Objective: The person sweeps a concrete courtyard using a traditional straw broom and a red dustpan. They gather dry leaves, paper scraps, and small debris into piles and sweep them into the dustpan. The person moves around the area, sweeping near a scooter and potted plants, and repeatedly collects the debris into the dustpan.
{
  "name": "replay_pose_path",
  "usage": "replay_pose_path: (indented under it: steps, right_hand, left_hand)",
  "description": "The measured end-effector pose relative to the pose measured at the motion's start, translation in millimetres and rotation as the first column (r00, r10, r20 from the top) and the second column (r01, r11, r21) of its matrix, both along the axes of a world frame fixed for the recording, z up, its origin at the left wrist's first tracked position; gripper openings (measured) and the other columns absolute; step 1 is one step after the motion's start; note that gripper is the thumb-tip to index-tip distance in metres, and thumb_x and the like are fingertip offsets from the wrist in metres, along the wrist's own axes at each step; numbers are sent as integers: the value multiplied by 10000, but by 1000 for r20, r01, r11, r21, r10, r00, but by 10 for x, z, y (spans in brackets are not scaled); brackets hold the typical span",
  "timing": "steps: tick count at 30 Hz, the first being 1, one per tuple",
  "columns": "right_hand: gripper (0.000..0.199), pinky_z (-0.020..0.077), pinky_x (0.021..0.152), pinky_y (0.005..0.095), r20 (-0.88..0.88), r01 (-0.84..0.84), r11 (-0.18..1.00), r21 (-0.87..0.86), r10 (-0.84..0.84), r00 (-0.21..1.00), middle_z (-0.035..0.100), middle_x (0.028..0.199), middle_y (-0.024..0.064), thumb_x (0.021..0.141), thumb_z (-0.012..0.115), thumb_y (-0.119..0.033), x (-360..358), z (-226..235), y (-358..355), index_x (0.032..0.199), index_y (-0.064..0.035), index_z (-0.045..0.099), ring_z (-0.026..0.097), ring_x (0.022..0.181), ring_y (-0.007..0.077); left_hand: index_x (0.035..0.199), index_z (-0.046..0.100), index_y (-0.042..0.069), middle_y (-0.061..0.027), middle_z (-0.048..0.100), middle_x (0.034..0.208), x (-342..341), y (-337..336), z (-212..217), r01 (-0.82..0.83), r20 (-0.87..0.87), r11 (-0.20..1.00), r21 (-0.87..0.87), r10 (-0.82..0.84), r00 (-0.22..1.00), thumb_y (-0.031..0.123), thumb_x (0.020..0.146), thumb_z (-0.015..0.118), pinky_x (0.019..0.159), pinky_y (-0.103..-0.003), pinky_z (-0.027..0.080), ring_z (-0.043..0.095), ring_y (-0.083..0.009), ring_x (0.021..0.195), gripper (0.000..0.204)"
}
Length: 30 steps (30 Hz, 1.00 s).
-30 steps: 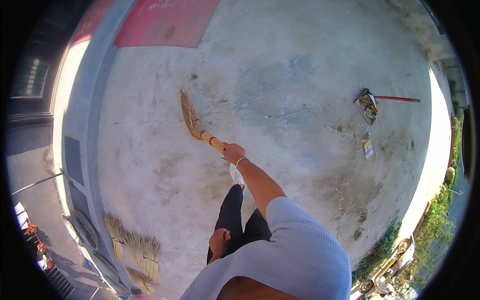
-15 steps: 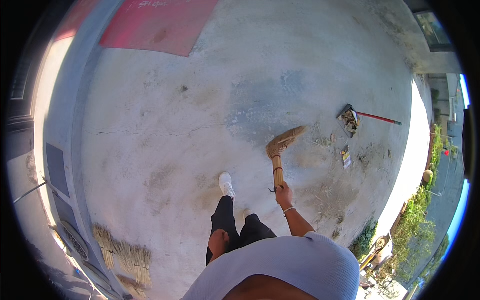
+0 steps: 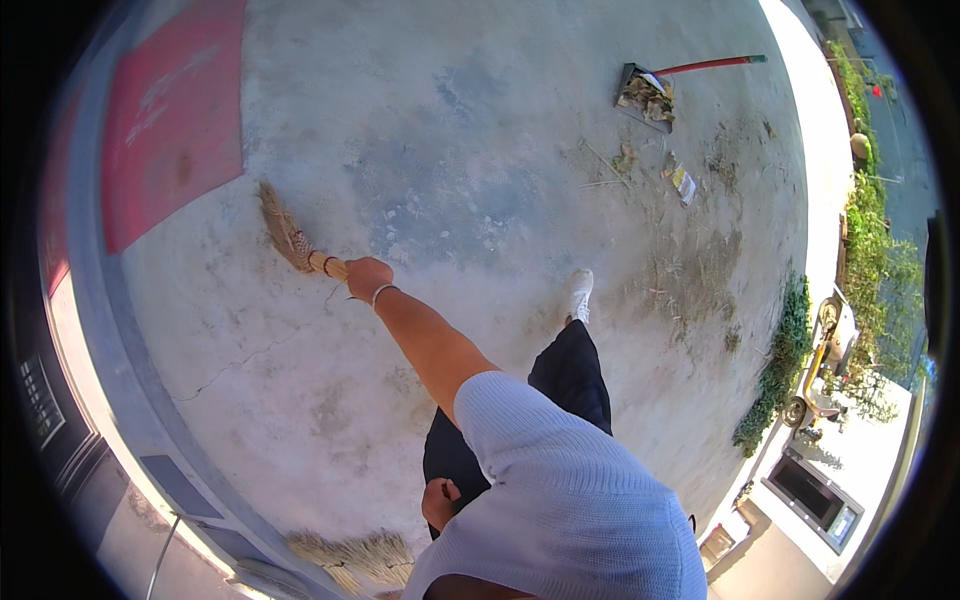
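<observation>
A short-handled straw broom [image 3: 288,238] reaches out to the far left, its bristles on or just over the concrete floor near a red mat-like patch. My right hand [image 3: 370,276] is wrapped round its handle, the arm stretched across my body. My left hand [image 3: 440,503] hangs by my left thigh, fingers curled in, with nothing seen in it. Away at the far right lies a dustpan [image 3: 647,97] with a long red handle, filled with dry leaves and scraps. A crumpled yellow and white wrapper [image 3: 683,184] rests on the floor nearer me.
Dry straw and dirt [image 3: 700,275] are scattered at the right. The red patch [image 3: 175,125] covers the floor by the left wall. Bundled straw brooms [image 3: 355,555] lie at the lower left. Green plants [image 3: 785,365] and a parked scooter [image 3: 822,360] stand along the right side.
My right hand has swung the broom from right of centre over to the left. My body has turned and stepped, so the dustpan and wrapper sit farther up the view.
</observation>
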State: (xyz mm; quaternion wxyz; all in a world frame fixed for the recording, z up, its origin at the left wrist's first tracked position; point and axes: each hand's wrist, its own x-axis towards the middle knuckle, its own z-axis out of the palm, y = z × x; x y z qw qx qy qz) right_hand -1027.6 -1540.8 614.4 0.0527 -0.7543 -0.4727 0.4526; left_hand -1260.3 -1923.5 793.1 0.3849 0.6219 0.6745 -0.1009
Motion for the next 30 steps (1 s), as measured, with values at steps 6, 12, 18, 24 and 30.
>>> replay_pose_path:
  steps: [6,12,18,24,30]
  right_hand:
    - [350,483,701,433,74,267,961,-79,-261,962,639,873,124,819,465,-245,2176,-8,-1461,1161,-231,537,607,825,320]
    - [350,473,729,462,197,509,860,27,-504,841,627,873,197,793,504,-253,4533,21,-3274,1129,-173,564,599,817,364]
    - [352,486,745,444,405,680,728,-84,-599,691,636,897,159,772,500,-263,6485,341,-5001,1107,-214,594,611,831,340]
    - [316,493,680,457,605,857,505,-100,-653,455,642,842,139,784,509,-267,7704,590,-6508,1071,-164,594,616,777,341]
    - [430,471,678,483,365,971,239,27,-906,213,622,795,209,768,552,-248,7039,1439,-7116,1162,-90,482,599,761,387]
  left_hand:
    - [739,573,68,-119,553,629,932,31,180,32,-62,975,219,-19,998,169,751,615,527,-395,436,553,-295,576,111]
    - [707,552,100,-105,560,714,2188,-96,212,241,-271,966,88,-210,939,175,713,628,559,-421,448,564,-311,651,107]
    - [716,566,108,-104,573,699,3149,-410,20,497,-44,838,-227,-518,854,197,665,666,565,-412,451,572,-311,662,143]
    - [779,586,107,-38,576,660,3933,-92,283,446,345,845,-296,-341,874,198,663,686,605,-296,453,571,-185,636,179]
    - [775,590,111,27,550,617,4491,347,82,550,375,784,-288,-436,818,155,717,669,576,-234,424,525,-75,601,108]
